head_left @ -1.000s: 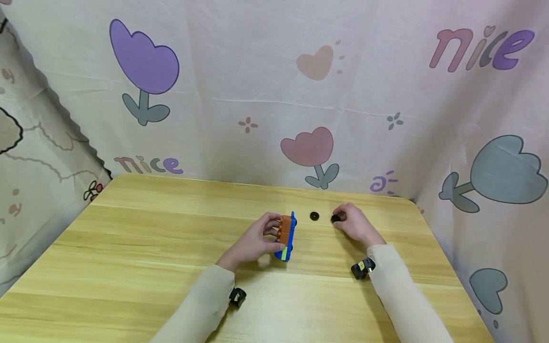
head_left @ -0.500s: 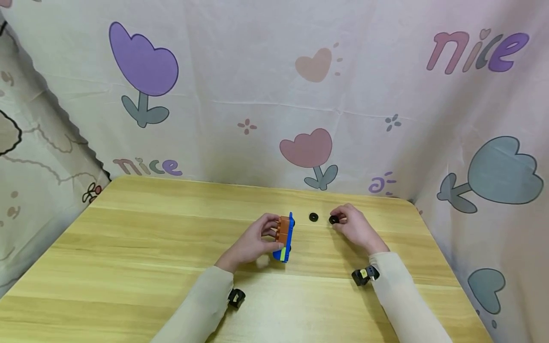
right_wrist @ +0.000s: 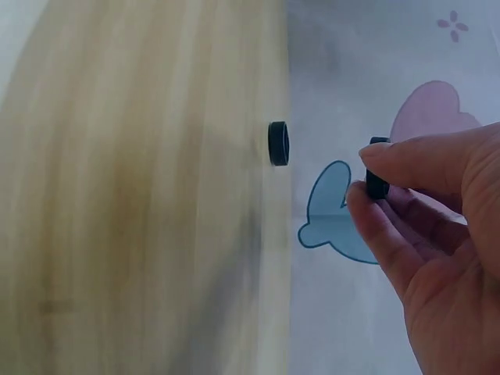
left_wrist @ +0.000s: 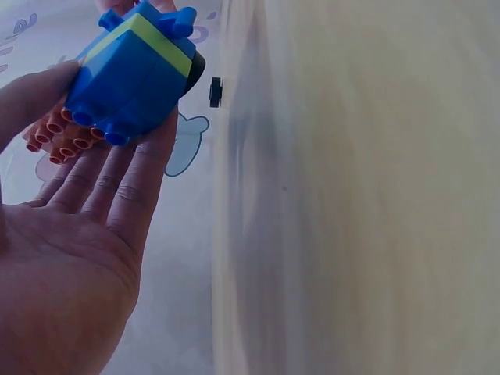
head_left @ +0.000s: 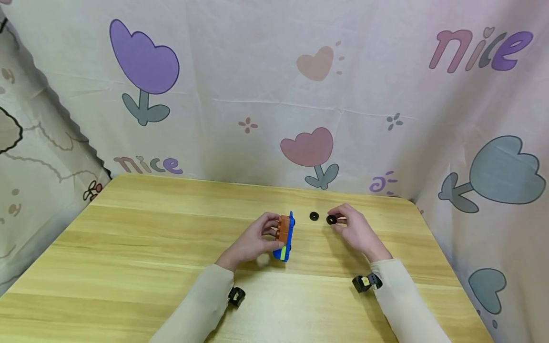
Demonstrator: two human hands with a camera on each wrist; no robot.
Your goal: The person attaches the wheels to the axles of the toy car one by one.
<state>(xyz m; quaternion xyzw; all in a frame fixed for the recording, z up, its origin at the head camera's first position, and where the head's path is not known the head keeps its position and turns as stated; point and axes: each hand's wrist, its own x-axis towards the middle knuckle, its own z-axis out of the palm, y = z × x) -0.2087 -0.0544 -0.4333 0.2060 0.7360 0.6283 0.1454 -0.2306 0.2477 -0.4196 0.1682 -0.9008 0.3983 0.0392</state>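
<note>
Head: loose blk ring (head_left: 314, 216) on tbl (head_left: 141, 247)

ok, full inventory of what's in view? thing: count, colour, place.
table: 1, light wood, under the work
toy car: 1, blue with orange bricks and a yellow-green band, in the left grip
car wheels: at least 2, black, on the toy car
loose ring: 1, black, on the table near its back edge
held ring: 1, black, in the right grip
cloth: sheet count unclear, pale with printed flowers, behind and beside the table
left camera, right camera: 2, black, one per wrist
sleeves: 2, cream, on both arms
grips: 2, bare hands, over the table
</note>
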